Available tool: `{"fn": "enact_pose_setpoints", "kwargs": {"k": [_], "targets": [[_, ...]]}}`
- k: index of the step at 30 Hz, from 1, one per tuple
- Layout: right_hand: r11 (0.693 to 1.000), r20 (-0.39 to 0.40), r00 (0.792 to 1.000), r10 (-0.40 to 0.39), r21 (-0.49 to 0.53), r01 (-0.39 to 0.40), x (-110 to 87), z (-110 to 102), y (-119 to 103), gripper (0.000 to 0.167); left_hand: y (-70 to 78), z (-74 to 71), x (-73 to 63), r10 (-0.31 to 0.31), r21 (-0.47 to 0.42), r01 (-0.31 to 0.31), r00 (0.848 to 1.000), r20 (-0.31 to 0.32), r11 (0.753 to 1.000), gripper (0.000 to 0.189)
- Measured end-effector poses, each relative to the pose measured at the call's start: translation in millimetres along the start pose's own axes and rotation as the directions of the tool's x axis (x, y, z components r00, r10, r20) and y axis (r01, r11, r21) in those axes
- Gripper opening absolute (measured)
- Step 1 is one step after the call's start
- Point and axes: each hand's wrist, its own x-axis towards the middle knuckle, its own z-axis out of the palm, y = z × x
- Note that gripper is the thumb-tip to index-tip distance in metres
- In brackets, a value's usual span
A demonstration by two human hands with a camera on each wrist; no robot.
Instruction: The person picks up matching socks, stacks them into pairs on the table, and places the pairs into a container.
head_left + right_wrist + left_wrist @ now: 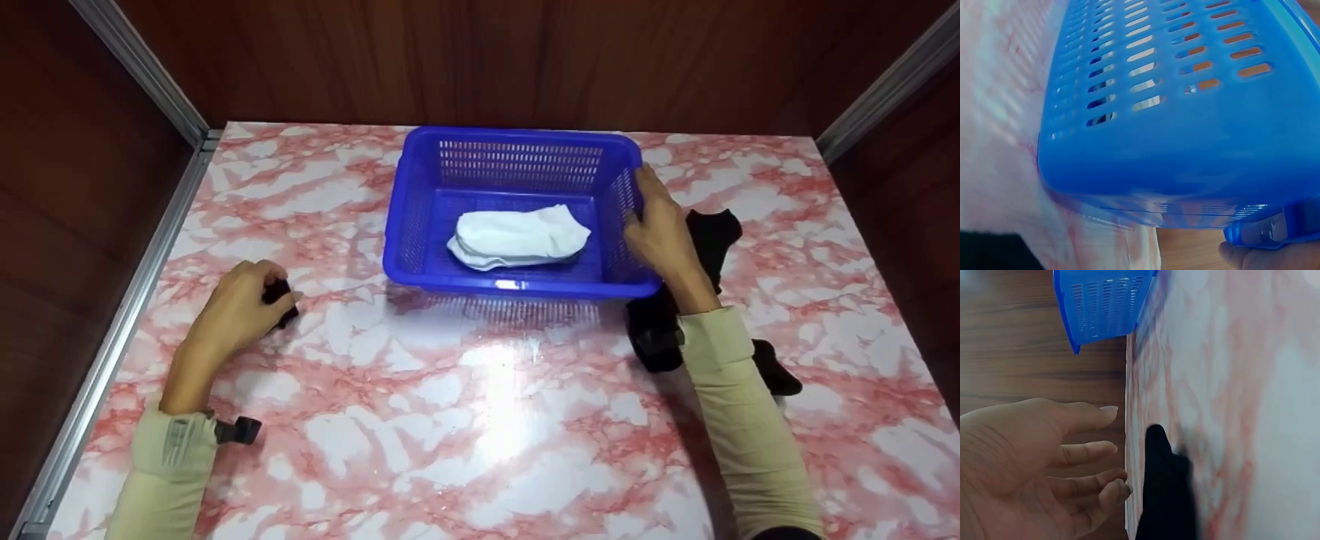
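A blue plastic basket [517, 286] with slotted walls stands toward the back of the marbled table. Inside lies a small stack of white socks [517, 232]. My right hand [664, 236] grips the basket's right rim; in the right wrist view a few fingers [1283, 257] show at the rim. On the left, my left hand [236, 304] hovers with loosely bent fingers over a dark sock-like cloth [281, 304]. The left wrist view shows this black cloth [1168, 489] beside the fingers, with a gap between them.
Black socks [712, 240] lie right of the basket, partly hidden under my right forearm; one dark toe [776, 367] sticks out beyond the sleeve. Brown wood-grain panels [487, 60] stand behind the table and on both sides, with metal strips [180, 187] along the corners.
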Motion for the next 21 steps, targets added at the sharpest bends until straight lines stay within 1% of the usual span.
{"fn": "enact_pose_setpoints", "kwargs": {"k": [2, 4, 7, 10, 11, 13, 17, 21], "targets": [[1.0, -0.005, 1.0, 0.015, 0.016, -0.014, -0.4, -1, 0, 0.069, -2.6, 2.9, -3.5, -0.036, 0.019, 0.036, 0.999, -0.001, 0.999, 0.05], [0.999, -0.01, 1.0, 0.023, 0.034, -0.022, -0.9, -1, 0, 0.068, -5.1, 6.1, -6.3, -0.09, 0.051, 0.089, 0.996, 0.017, 0.995, 0.061], [0.998, -0.02, 1.0, 0.024, 0.06, -0.022, -1.1, 0, 0, 0.065, -8.4, 10.3, -8.4, -0.171, 0.104, 0.165, 0.984, 0.049, 0.981, 0.077], [0.995, -0.033, 0.999, 0.03, 0.092, -0.026, -1.4, 1, 1, 0.063, -9.0, 13.7, -7.5, -0.216, 0.143, 0.205, 0.974, 0.065, 0.968, 0.081], [0.994, -0.037, 0.999, 0.033, 0.103, -0.029, -1.5, 1, 1, 0.063, -8.5, 14.5, -6.9, -0.224, 0.151, 0.212, 0.973, 0.062, 0.965, 0.077], [0.992, -0.045, 0.998, 0.038, 0.123, -0.032, -1.5, 1, 2, 0.063, -6.7, 16.2, -5.2, -0.233, 0.159, 0.223, 0.971, 0.05, 0.962, 0.064], [0.99, -0.055, 0.998, 0.041, 0.135, -0.033, -1.8, 1, 2, 0.062, -3.8, 20.0, -3.1, -0.229, 0.162, 0.226, 0.973, 0.004, 0.961, 0.04], [0.99, -0.053, 0.997, 0.048, 0.137, -0.04, -3.2, 1, 3, 0.061, -3.6, 23.5, -2.2, -0.223, 0.139, 0.227, 0.974, -0.049, 0.964, 0.029]]}}
